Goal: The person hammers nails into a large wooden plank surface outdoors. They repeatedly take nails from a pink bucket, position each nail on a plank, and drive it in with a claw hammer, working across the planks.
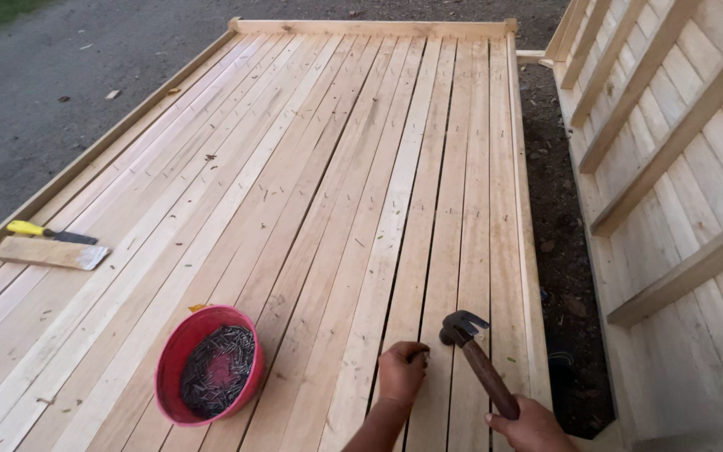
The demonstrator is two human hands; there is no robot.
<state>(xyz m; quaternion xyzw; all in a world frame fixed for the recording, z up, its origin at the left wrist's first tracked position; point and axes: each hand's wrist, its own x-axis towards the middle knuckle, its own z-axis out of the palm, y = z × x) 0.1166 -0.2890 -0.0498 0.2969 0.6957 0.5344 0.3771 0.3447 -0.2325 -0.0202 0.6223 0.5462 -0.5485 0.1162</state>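
My right hand [530, 425] grips the brown wooden handle of a claw hammer [464, 328] at the bottom right. The dark metal head is raised just above the planks. My left hand [401, 372] rests on a pale wooden plank [428, 251] just left of the hammer head, fingers pinched together at the board; whatever they hold is too small to see. Both hands are over a large platform of long light wood planks [311, 192].
A red bowl [169, 377] full of dark nails sits on the planks at the lower left. A short loose board [48, 253] and a yellow-handled tool [48, 233] lie at the left edge. A slatted wooden panel [671, 167] stands on the right, past a strip of dirt [558, 226].
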